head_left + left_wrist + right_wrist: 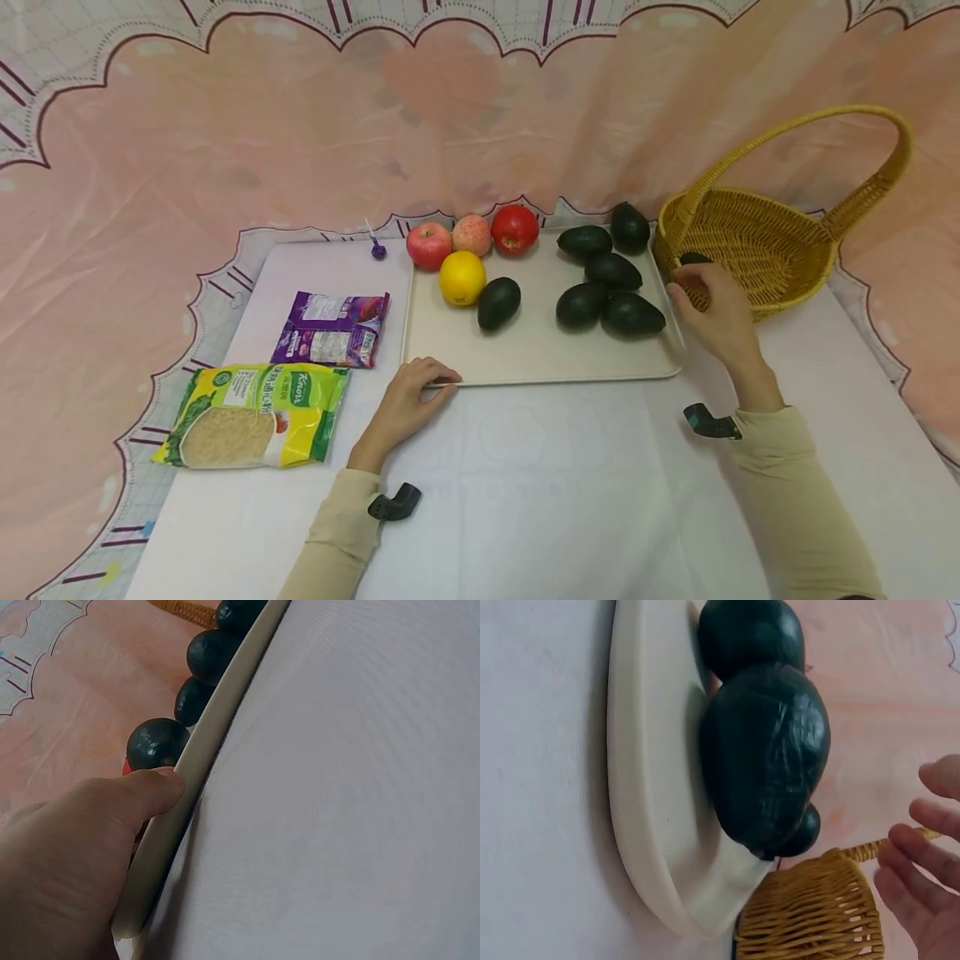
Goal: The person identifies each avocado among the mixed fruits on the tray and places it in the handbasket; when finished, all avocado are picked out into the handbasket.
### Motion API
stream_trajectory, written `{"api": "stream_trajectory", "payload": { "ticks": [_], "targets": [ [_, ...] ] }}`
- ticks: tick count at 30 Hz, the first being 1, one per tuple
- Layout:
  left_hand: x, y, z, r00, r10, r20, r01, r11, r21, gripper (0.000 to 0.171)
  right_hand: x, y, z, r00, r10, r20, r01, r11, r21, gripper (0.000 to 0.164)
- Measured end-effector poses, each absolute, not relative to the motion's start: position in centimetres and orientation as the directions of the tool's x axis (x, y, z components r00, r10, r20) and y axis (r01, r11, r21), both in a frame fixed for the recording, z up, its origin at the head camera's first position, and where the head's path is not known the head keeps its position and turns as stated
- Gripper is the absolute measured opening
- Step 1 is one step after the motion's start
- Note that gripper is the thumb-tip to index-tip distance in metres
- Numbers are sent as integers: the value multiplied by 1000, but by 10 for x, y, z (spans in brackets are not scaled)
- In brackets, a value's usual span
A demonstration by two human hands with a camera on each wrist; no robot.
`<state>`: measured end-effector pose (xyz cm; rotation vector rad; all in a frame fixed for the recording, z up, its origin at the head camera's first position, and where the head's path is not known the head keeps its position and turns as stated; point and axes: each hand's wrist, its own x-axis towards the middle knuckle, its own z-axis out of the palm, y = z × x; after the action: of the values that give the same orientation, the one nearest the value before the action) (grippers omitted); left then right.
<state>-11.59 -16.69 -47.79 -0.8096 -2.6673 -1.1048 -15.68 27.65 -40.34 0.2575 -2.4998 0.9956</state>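
At the front left corner of the cream tray (525,358), my left hand (412,392) holds the rim between thumb and fingers; the left wrist view shows a fingertip (174,784) on that rim. My right hand (716,312) is over the near left side of the yellow wicker basket (780,242). A dark green avocado (695,258) shows just beyond its fingers, partly hidden. In the right wrist view the fingers (911,874) are spread apart. Several more avocados (633,315) lie grouped on the tray's right side, and one avocado (498,304) is nearer its middle.
Beside that single avocado are a yellow orange (462,277), a red apple (429,246), a peach (472,235) and a red round fruit (514,229). Left of the tray lie a lollipop (378,249), a purple packet (331,329) and a yellow-green Knorr bag (255,417). The basket's handle (825,117) arches high.
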Motion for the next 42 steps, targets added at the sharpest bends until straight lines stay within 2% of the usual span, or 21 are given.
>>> {"api": "stream_trajectory", "payload": {
  "ticks": [6, 11, 19, 26, 34, 42],
  "targets": [
    [-116, -167, -478, -849, 425, 315, 524, 594, 611, 14, -156, 270, -412, -912, -110, 395, -360, 673, -646, 27],
    [-115, -167, -477, -850, 424, 314, 522, 593, 613, 14, -157, 265, -421, -938, -179, 298, -341, 643, -685, 37],
    [-114, -166, -478, -839, 434, 329, 540, 585, 605, 14, -157, 261, -433, -946, -203, 251, -322, 659, -680, 52],
    [-115, -167, -476, -842, 434, 321, 534, 588, 607, 14, -158, 260, -437, -966, -214, 143, -253, 676, -692, 62],
    [-116, -166, -477, -838, 439, 324, 540, 581, 608, 14, -159, 261, -434, -966, -207, 153, -256, 697, -670, 63],
    [-117, -168, -476, -840, 437, 322, 536, 579, 614, 14, -158, 271, -417, -972, -147, 182, -234, 656, -717, 64]
  ]
}}
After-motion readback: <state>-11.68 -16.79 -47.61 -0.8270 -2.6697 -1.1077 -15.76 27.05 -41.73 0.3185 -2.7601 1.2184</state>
